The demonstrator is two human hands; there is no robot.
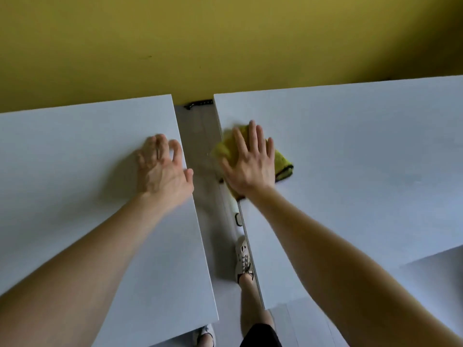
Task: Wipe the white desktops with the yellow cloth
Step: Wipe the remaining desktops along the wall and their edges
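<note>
A yellow wall [225, 33] fills everything beyond the far end of the gap [200, 136], the strip of floor between my two counters. The right counter [350, 159], white, lies to the right of the gap and is cut off by the frame's edge. The left counter [75, 171], white too, lies to the gap's left and is also cut off.

My left grip [162, 171] rests on the left counter right at the gap. It is released and holds nothing: the fingers are bent with their tips on the top, and the thumb reaches the edge. The fingers are blurred.

My right grip [250, 164] lies flat on the right counter just across the gap, fingers straight and spread, pressing down on the yellow cloth [283, 164] without clasping it. Most of the cloth is hidden under my palm. A dark-trimmed corner shows on the side away from the gap, and the blurred side nearest the gap reaches the counter's edge.

Down in the gap stands my pale shoe [243, 256], partly hidden by the right counter's edge. At the gap's far end sits a small black piece [199, 103], too small to make out.
</note>
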